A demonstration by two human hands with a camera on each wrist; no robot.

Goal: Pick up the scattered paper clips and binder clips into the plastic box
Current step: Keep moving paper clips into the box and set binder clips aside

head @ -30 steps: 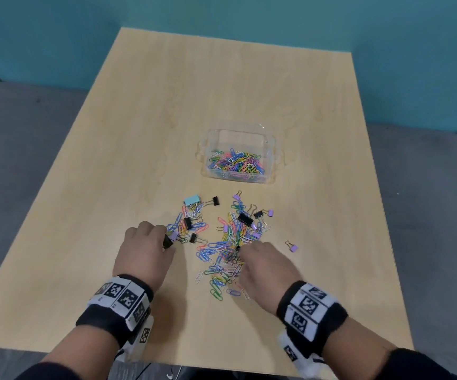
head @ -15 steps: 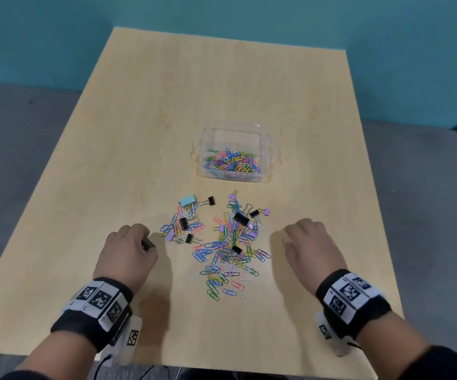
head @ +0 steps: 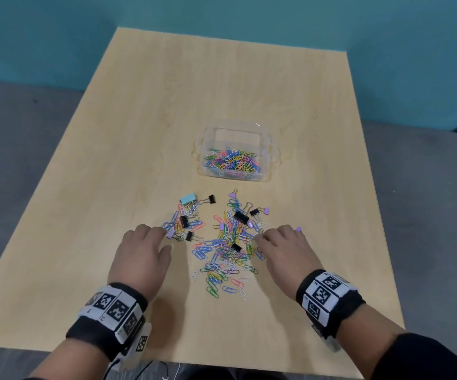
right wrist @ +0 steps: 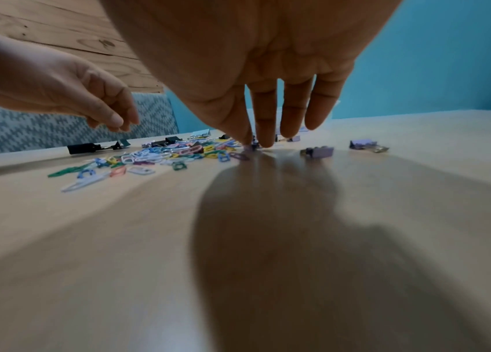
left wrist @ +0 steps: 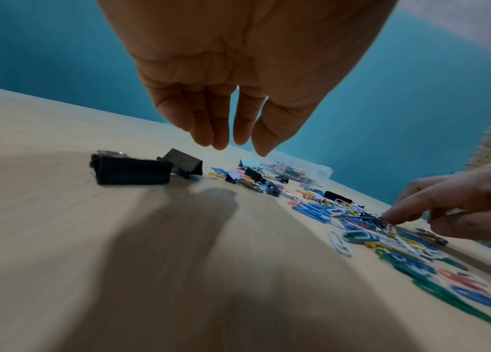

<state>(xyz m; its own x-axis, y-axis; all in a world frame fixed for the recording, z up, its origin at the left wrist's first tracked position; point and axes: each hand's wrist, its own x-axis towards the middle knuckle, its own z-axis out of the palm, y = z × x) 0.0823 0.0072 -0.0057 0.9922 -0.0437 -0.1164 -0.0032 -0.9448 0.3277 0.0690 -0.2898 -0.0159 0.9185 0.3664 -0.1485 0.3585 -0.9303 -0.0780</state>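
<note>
Right hand fingertips on paper clips; left hand beside.

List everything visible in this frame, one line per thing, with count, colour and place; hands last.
Table: one, light wood, fills the view.
Plastic box: one, clear, centre of the table, beyond the pile.
Paper clips in box: many, mixed colours.
Scattered paper clips: many, mixed colours, on the table between the hands.
Binder clips: several, black, lilac and one light blue, among and around the pile.
Wall: teal, behind the table.
Left hand: fingers hanging loose above the table, left of the pile.
Right hand: fingertips down at the pile's right edge.
</note>
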